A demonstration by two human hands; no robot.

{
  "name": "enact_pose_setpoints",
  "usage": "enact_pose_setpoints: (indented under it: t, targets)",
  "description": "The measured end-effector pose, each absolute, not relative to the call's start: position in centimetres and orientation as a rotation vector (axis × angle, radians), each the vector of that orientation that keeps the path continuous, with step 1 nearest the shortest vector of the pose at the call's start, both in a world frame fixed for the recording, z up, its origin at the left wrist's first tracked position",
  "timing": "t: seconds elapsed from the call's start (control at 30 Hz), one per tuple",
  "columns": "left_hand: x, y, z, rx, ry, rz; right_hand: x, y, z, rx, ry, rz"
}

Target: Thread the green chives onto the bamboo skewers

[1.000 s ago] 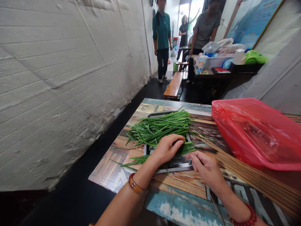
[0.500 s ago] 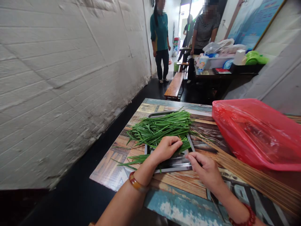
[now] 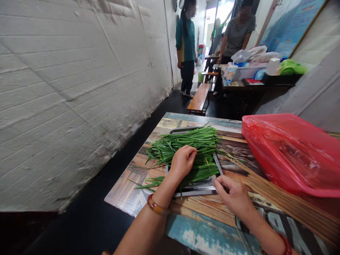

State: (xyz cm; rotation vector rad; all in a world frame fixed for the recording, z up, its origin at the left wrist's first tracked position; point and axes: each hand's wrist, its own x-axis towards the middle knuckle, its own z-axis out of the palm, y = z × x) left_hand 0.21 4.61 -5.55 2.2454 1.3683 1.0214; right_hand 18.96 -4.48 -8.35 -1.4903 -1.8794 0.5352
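Wall point(image 3: 66, 88) far left: painted white brick, rough and flaking near the floor. Tabletop point(image 3: 148, 173) has a printed plank pattern with worn blue edge paint. Shallow rectangular metal tray point(image 3: 198, 187) sits on it, holding the chives point(image 3: 191, 141): long flat green blades heaped crosswise, tips spilling over the tray's left rim onto the tabletop. Left hand point(image 3: 183, 161) lies on top of the chives, fingers point(image 3: 191, 151) together and curled down; can't tell whether they grip a bunch. Right hand point(image 3: 235, 194) is at the tray's near right corner, thumb and forefinger pinched on a single skewer point(image 3: 239, 230) running back under the wrist. Skewer pile point(image 3: 281, 200) is thin pale sticks fanned diagonally just right of the tray. Red bag point(image 3: 292, 152) is glossy, translucent, crumpled plastic, lying over the pile's far end; contents unclear.
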Motion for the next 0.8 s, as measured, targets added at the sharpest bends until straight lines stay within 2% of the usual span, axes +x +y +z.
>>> enact_pose_setpoints:
  t: [0.47,0.6,0.8]
  targets:
    - [1.4,5.3,-5.9,2.621,1.556,0.59,18.6,-4.3,-8.2,-1.48,-1.886,0.508]
    - [1.3,5.3,-5.9,2.563,1.444,0.767,18.6,-4.4,-7.8,-1.487,-1.87,0.532]
    - [1.2,5.4,-6.1,2.161,1.339,1.114,18.6,-4.4,-7.8,-1.477,-1.827,0.581]
